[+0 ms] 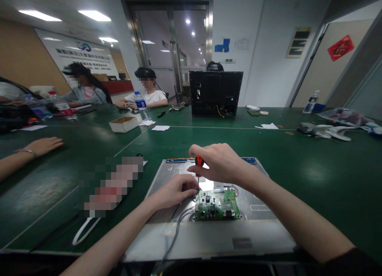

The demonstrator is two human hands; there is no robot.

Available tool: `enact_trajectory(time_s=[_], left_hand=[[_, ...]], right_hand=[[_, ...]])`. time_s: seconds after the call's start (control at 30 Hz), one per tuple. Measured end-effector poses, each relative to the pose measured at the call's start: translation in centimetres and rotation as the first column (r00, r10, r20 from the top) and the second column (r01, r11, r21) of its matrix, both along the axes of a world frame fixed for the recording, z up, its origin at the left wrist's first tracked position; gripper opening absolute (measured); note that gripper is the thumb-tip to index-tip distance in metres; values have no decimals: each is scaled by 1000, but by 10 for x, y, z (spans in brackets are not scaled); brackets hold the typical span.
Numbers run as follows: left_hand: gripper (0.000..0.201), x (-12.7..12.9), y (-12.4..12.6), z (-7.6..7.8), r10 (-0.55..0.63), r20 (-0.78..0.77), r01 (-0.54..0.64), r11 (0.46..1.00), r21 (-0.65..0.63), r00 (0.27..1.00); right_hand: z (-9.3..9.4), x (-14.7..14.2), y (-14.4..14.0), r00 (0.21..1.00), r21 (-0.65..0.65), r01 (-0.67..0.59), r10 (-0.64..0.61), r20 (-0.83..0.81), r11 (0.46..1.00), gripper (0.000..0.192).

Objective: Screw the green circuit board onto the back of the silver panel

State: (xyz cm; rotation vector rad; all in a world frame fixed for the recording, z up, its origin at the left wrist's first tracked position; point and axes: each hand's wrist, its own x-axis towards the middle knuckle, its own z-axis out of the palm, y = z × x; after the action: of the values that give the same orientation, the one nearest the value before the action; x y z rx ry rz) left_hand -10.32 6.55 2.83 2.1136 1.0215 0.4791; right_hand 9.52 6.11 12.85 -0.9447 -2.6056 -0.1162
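A glossy, dark green counter [310,168] with thin pale seam lines carries a flat, rectangular display panel [256,236], its bare metal back silvery and smooth, with a duller band along the near side. A narrow blue circuit strip [250,160] runs along the far edge, and thin, flexible grey cables [176,230] curve down over the near edge.

The right hand [223,162] has its fingers closed around the orange-and-black plastic handle of a screwdriver [199,161], held upright with its slim metal shaft pointing down. The left hand [171,191] rests over the panel, fingers curled and the thumb reaching toward the shaft's lower end; whether they pinch anything cannot be told.

Beneath the hands, the green circuit board [216,204] lies on the panel's middle, roughly rectangular, dotted with dark chips and small round components, with a dark connector [229,213] at its near edge.
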Motion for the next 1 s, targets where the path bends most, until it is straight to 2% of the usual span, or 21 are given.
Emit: enact_trajectory(time_s=[0.17,0.67,0.73,0.8,1.0], left_hand=[[10,0,0,-1,6,-2,-6,1000,-4,1000],[7,2,-1,1,15,15,-15,1000,8,1000],[6,1,0,1,7,13,-7,1000,17,1000],[6,0,0,0,0,14,0,1000,14,1000],[8,0,0,-1,-6,26,6,1000,-7,1000]], right_hand=[[-2,-2,0,1000,15,3,-3,4,1000,16],[-2,-2,0,1000,29,-3,4,-11,1000,17],[-2,-1,1,1000,21,12,-12,2,1000,21],[0,-1,0,1000,0,20,-20,3,1000,16],[3,0,-4,1000,-31,-12,12,-13,999,20]])
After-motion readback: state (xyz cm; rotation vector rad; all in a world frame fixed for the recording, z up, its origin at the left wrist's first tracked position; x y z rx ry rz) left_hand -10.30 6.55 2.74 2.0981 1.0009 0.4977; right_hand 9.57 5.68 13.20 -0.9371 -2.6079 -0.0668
